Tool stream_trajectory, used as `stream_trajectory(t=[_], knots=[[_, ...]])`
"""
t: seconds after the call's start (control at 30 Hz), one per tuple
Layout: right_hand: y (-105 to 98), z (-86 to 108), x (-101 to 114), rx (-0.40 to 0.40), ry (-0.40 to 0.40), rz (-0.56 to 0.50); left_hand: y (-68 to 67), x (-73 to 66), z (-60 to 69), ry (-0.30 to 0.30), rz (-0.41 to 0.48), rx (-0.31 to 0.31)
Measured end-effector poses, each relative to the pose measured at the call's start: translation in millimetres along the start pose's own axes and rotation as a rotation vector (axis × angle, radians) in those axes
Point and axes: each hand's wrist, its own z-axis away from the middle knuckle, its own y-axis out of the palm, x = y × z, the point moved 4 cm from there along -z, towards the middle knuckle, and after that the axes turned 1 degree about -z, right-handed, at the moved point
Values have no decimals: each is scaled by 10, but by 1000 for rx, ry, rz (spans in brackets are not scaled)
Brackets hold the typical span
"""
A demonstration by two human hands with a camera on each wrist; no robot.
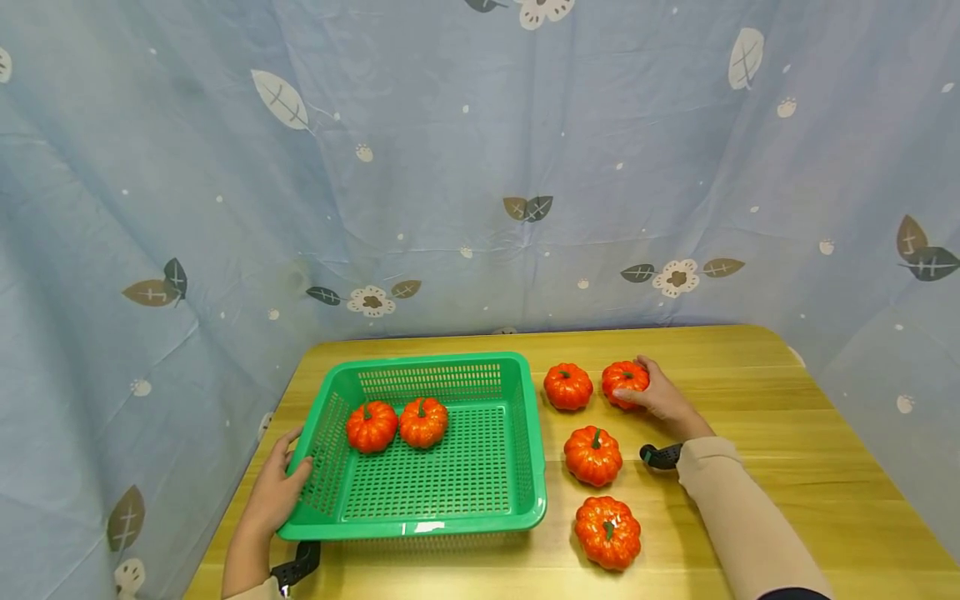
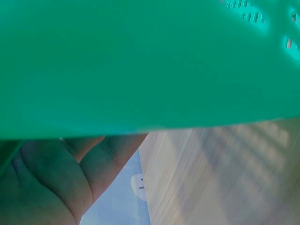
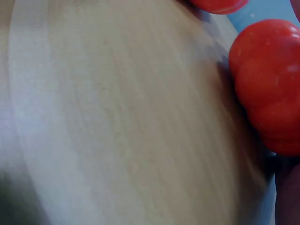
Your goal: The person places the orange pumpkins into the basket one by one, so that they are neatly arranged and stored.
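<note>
A green plastic basket (image 1: 534, 467) with perforated walls holds two small orange-red pumpkins, a left one (image 1: 372, 427) and a right one (image 1: 423, 422). At its left side my left hand (image 1: 272, 492) grips the rim, thumb on top; the left wrist view shows the palm (image 2: 47, 183) below the green edge. With thumb in front and fingers behind, my right hand (image 1: 666, 400) holds a small pumpkin (image 1: 624, 383) near the table's back. The right wrist view shows this pumpkin (image 3: 269, 89) close up; whether it touches the table I cannot tell.
Right of the basket, three more pumpkins sit on the wooden table (image 1: 780, 467): one at the back (image 1: 567, 387), one in the middle (image 1: 593, 456), one at the front (image 1: 607, 533). A blue patterned curtain (image 1: 465, 167) hangs behind the table and along its sides.
</note>
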Motion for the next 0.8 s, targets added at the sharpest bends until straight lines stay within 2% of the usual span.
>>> stream_trajectory(t=[0.27, 0.6, 0.8], knots=[[51, 47, 62, -5, -18, 14, -3, -6, -3, 12, 21, -3], [5, 16, 15, -35, -22, 23, -1, -13, 13, 5, 13, -1], [-77, -15, 207, -66, -83, 115, -3, -13, 11, 2, 1, 1]])
